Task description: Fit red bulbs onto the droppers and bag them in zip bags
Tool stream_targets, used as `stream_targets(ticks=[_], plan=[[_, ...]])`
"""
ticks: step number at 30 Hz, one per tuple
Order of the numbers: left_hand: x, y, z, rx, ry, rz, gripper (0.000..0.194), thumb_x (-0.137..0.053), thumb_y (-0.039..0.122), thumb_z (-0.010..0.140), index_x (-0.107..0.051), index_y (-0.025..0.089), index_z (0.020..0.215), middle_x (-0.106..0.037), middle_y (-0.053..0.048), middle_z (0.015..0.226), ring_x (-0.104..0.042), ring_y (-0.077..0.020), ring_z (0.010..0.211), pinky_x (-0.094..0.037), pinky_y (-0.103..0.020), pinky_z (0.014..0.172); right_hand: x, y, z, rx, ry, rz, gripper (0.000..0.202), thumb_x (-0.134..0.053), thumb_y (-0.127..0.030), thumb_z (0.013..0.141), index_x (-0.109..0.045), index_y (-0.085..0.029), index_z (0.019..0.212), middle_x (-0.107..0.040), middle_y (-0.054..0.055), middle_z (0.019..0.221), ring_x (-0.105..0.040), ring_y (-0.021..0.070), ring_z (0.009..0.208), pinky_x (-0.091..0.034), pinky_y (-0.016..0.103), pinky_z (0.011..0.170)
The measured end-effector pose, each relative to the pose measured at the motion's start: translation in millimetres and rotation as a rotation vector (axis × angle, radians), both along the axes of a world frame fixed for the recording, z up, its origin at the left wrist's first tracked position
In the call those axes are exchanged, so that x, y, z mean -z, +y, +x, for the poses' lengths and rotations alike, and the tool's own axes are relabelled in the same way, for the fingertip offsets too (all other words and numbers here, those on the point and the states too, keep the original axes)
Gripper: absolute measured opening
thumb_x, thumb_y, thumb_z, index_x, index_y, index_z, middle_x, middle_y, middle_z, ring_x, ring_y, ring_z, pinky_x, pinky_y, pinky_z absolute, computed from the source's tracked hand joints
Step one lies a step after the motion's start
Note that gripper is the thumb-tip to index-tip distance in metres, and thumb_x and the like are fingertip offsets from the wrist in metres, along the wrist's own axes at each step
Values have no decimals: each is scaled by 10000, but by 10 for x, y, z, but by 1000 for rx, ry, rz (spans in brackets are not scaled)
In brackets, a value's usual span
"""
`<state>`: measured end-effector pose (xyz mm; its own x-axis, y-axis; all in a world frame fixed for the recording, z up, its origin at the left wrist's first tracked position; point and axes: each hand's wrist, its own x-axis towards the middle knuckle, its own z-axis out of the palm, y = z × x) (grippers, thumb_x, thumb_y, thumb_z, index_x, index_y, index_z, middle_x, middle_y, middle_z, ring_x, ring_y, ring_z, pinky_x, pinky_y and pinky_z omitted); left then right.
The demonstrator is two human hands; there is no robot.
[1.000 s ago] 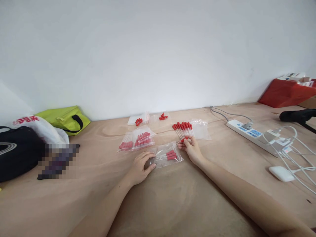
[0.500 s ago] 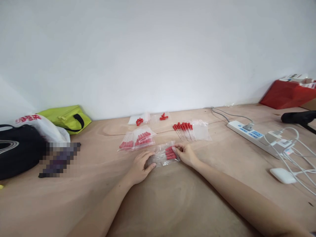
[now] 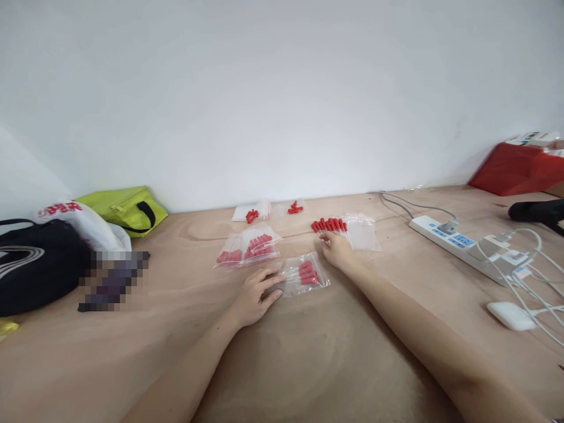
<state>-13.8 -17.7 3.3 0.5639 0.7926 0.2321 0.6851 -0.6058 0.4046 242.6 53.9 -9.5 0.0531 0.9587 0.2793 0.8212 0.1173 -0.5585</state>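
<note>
A clear bag [image 3: 321, 271] holding several red-tipped sticks lies flat near the middle of the table. On its left end rest the spread fingers of my left hand [image 3: 259, 296]. My right hand [image 3: 338, 251] reaches over the lower ends of loose red-tipped sticks [image 3: 329, 224]; whether its bent fingers grip one cannot be made out. Clear bags [image 3: 363, 232] lie just right of those sticks. Further left are filled bags [image 3: 259, 244] with red tips inside. Small red pieces [image 3: 252, 216] and more red pieces [image 3: 295, 207] sit on bags near the wall.
On the right are a white power strip [image 3: 458, 247] with cables, a white adapter [image 3: 511, 315], a black object [image 3: 535, 211] and a red bag [image 3: 515, 168]. At the left lie a black bag [image 3: 39, 276], a white bag [image 3: 94, 232] and a yellow-green bag [image 3: 123, 205].
My right hand has left the right edge of the middle bag and moved up to the loose sticks. My left hand stays at the bag's left end, fingers flatter. The view has shifted slightly.
</note>
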Motion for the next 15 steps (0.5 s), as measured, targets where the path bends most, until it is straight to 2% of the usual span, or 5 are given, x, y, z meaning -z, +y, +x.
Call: stream_targets(ticks=[3,7,11,15], plan=[[8,-2,-4,5,2,4,306,-479,271,825,-567,271,1118,-518,-48,1202,-478,-221,1103,-388,-411,940,-55,147,-63,92,-212,-80,267,-428,-180,802,-576,-171,1024,-584,124,1008,-561,219,925,-421,306,743],[5,-3,-6,4,5,-4,303,-479,269,826,-572,263,1115,-519,-55,1201,-477,-225,1106,-386,-418,940,-65,245,-215,98,-359,-149,278,-368,-159,833,-553,-127,1037,-566,182,1000,-587,254,877,-431,340,707],[1,-5,-6,8,-2,1,310,-490,261,820,-570,262,1119,-524,-58,1198,-475,-227,1107,-387,-421,939,-77,273,-306,79,-368,-148,343,-330,-79,812,-484,-69,1118,-548,233,1007,-592,274,863,-445,361,685],[22,-5,-16,2,-4,5,326,-491,267,821,-555,273,1140,-522,-52,1202,-467,-227,1116,-379,-424,949,-98,220,-188,34,-253,-45,543,-386,-76,759,-270,-30,1287,-500,263,1084,-559,277,916,-446,374,727]])
